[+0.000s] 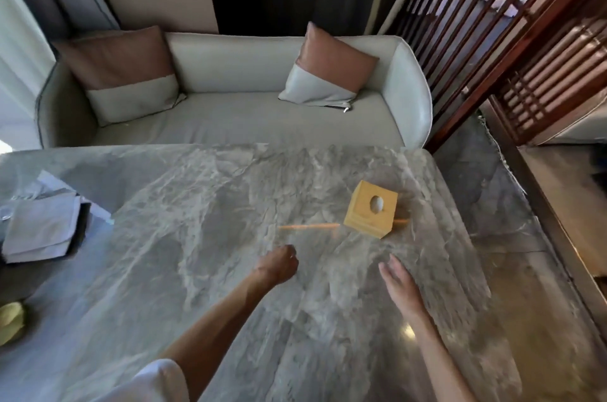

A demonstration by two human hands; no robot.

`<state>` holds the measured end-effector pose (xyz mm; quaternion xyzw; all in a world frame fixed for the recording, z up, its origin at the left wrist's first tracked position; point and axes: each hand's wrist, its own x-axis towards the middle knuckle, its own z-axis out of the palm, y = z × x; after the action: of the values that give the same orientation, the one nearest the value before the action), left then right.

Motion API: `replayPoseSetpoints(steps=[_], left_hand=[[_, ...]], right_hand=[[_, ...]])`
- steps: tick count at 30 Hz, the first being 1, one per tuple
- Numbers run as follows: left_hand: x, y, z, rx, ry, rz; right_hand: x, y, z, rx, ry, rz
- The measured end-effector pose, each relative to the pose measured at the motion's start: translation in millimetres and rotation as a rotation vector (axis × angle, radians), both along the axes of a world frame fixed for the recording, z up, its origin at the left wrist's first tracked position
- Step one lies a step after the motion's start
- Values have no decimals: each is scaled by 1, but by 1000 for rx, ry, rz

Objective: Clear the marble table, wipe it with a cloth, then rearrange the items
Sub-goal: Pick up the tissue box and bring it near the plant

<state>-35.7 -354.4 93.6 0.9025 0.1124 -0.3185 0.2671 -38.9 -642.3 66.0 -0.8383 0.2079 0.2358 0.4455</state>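
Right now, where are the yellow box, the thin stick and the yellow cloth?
yellow box [359, 215]: head view, holed face, beside the hole.
thin stick [308, 226]: head view, shaft left of the box.
yellow cloth [11, 319]: head view, visible part at the left edge.

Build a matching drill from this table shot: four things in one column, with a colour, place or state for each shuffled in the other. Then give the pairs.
Column one
1. box
2. folded cloth
3. left hand
4. right hand

Column two
a. fingers straight
b. yellow, with an oval hole in its top
c. pale grey, at the far left of the table
d. curled into a fist

Pairs: 1-b; 2-c; 3-d; 4-a
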Motion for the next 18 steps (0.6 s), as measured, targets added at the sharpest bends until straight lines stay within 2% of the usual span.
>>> replayPoseSetpoints(steps=[4, 7, 11, 13, 18], left_hand=[[86, -61, -12, -42, -16, 53], [135, -97, -31, -82, -19, 83], [173, -133, -52, -140, -3, 145], [184, -145, -63, -173, 31, 212], [190, -157, -105, -189, 88, 227]], right_hand=[[90, -12, -7, 34, -16, -57], [137, -16, -24, 136, 8, -106], [159, -10, -44, 259, 51, -178], [165, -6, -52, 247, 35, -233], [166, -5, -64, 193, 25, -245]])
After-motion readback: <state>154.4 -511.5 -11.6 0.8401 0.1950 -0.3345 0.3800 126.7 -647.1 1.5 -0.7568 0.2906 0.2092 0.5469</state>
